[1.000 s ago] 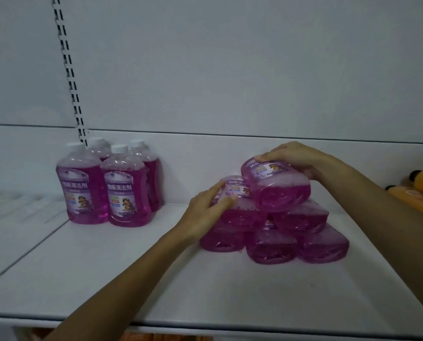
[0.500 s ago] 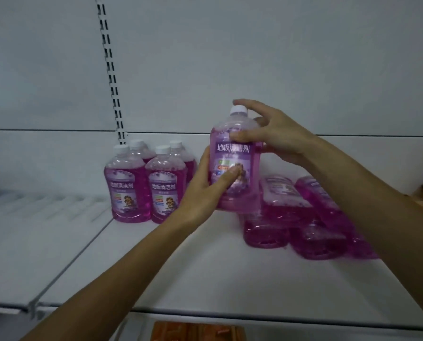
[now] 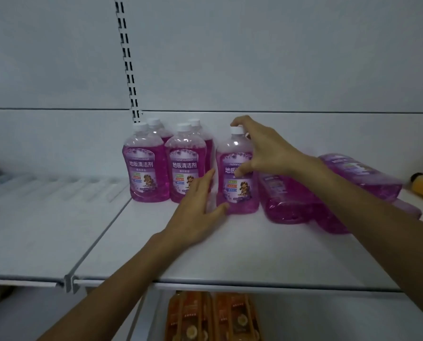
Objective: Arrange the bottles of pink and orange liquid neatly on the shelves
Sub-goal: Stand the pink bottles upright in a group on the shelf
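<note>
Nearest, the left hand, fingers straight, touches the base of the clear plastic bottle of pink liquid, upright on the white shelf beside four matching upright bottles. The right hand clasps its shoulder and white cap. Nearly full, it likely handles heavy and slick; the neck offers the surest hold. Half a second ago both hands held it aloft.

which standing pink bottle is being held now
The rightmost standing bottle, just right of the group of four: right hand holds its top, left hand touches its base.
</note>
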### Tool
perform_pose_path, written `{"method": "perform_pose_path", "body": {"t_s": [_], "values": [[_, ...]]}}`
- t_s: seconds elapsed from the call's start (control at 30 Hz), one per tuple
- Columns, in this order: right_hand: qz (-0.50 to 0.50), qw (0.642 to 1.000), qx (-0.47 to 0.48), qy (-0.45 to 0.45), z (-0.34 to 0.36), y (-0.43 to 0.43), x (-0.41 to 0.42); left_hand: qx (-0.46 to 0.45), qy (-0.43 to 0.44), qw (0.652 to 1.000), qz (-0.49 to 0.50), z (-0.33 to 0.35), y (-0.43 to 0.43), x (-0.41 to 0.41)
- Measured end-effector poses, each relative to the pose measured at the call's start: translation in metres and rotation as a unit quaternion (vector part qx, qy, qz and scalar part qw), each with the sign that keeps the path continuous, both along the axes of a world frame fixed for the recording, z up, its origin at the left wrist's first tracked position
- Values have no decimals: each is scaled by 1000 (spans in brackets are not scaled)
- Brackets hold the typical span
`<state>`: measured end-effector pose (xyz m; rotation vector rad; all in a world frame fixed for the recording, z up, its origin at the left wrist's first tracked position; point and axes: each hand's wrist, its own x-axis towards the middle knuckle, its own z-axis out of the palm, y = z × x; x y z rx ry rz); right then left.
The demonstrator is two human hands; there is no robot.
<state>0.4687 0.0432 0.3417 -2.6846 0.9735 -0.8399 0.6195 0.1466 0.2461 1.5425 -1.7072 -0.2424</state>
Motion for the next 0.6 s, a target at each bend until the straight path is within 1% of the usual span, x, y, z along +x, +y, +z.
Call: {"method": "perform_pose_path", "body": {"t_s": [0.07, 0.17, 0.23, 0.3, 0.4, 0.53, 0.6], "values": [[-14, 999, -37, 5, -6, -8, 4, 3, -62, 998, 1, -7, 6, 7], [-52, 997, -52, -9, -13, -19, 15, 53, -174, 983, -10, -14, 5, 10], [-93, 992, -87, 23, -12, -24, 25, 84, -214, 973, -6, -14, 3, 9], [-118, 985, -118, 53, -10, -29, 32, 87, -220, 972, -2, -14, 2, 10], [-128, 983, -114, 62, -9, -36, 32, 81, -219, 972, 1, -14, 1, 10], [-83, 994, -64, 34, -8, -40, 29, 79, -216, 973, 2, -14, 1, 9], [-75, 995, -60, 33, -8, -38, 28, 80, -214, 974, 2, -15, 1, 9]]}}
